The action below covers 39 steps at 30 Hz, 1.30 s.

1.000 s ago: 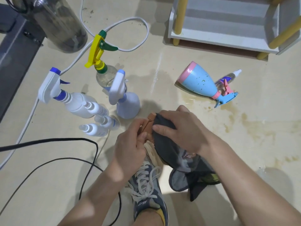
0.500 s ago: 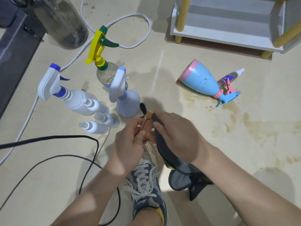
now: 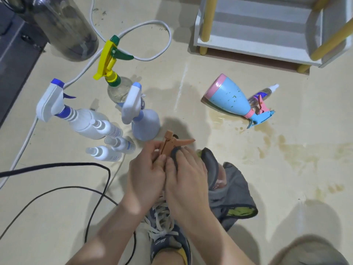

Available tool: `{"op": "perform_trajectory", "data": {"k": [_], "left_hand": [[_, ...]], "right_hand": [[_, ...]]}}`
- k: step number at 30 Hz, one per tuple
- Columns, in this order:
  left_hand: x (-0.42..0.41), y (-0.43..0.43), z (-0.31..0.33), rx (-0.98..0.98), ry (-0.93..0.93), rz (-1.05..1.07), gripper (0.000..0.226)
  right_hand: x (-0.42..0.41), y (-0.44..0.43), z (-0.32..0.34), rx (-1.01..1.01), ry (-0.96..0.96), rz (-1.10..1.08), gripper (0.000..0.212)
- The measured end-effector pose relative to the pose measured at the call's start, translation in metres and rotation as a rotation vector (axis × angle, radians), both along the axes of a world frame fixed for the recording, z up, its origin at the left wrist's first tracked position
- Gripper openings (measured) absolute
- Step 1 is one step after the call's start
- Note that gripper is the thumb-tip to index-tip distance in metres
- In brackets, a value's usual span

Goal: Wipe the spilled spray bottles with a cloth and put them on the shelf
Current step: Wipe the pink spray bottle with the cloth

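Not much clothing in shot tbh. Both arms are bare from the left hand (image 3: 145,175) and right hand (image 3: 185,178) back to the frame edge. At 6 o'clock there's one sneaker (image 3: 168,240): navy with grey panels, chunky white laces (image 3: 160,217), a small white logo on the tongue and yellow at the ankle opening. There's some blurry grey-tan fabric (image 3: 309,253) at 5 o'clock, can't tell what garment.

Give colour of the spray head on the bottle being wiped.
Orange-brown spray head, clearest in the head view.
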<state>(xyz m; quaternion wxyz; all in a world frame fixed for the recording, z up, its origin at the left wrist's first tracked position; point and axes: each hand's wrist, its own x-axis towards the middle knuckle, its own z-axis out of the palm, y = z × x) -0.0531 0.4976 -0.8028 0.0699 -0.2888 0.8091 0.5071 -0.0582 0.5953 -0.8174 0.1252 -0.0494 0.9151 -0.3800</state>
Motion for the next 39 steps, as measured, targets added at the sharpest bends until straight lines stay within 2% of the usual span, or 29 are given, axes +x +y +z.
{"op": "perform_trajectory", "data": {"k": [2,6,8,10,12,14,15,17,19,21,22,24,26,30,33,37,39], "left_hand": [[-0.001,-0.004,0.002,-0.02,0.012,0.022,0.024],[-0.003,-0.007,0.003,0.016,0.017,0.156,0.033],[-0.006,-0.004,0.005,0.02,0.03,0.142,0.026],[-0.007,-0.003,0.006,-0.009,0.04,0.06,0.019],[-0.006,-0.002,0.009,-0.036,0.058,-0.026,0.022],[-0.005,-0.001,0.012,-0.069,0.06,-0.057,0.025],[-0.005,0.0,0.012,-0.066,0.053,-0.042,0.026],[-0.012,0.0,0.011,-0.032,0.028,0.035,0.015],[-0.019,-0.003,0.008,0.013,-0.03,0.117,0.018],[-0.021,-0.008,0.005,0.037,-0.072,0.172,0.019],[-0.02,-0.009,0.005,0.042,-0.085,0.188,0.019],[-0.017,-0.008,0.007,0.061,-0.095,0.203,0.014],[-0.016,-0.005,0.009,0.013,-0.091,0.157,0.009],[-0.02,-0.001,0.015,-0.046,-0.093,0.096,0.014],[-0.025,-0.001,0.019,-0.073,-0.108,0.031,0.015],[-0.021,-0.002,0.025,-0.038,-0.108,-0.052,0.019],[-0.018,-0.001,0.027,-0.027,-0.097,-0.078,0.02]], "right_hand": [[0.004,0.001,-0.004,0.021,0.002,0.052,0.034],[-0.006,0.018,-0.002,0.196,0.104,0.311,0.041],[-0.01,0.022,0.0,0.284,0.101,0.371,0.047],[-0.024,0.02,0.001,0.277,0.021,0.407,0.039],[-0.051,0.017,0.005,0.229,-0.223,0.45,0.022],[-0.071,0.013,0.006,0.169,-0.399,0.472,0.016],[-0.07,0.011,0.003,0.147,-0.388,0.432,0.015],[-0.046,0.006,-0.008,0.157,-0.182,0.276,0.013],[-0.009,0.005,-0.014,0.194,-0.001,0.198,0.043],[0.018,0.009,-0.022,0.301,0.122,0.289,0.077],[0.022,0.01,-0.023,0.339,0.16,0.336,0.083],[0.012,0.01,-0.029,0.367,0.211,0.349,0.079],[-0.014,0.007,-0.033,0.36,0.21,0.309,0.061],[-0.053,0.01,-0.027,0.297,0.038,0.338,0.018],[-0.061,0.018,-0.022,0.219,-0.07,0.316,0.025],[-0.093,0.031,-0.016,-0.021,-0.582,0.495,0.028],[-0.102,0.041,-0.016,-0.086,-0.668,0.582,0.032]]}}
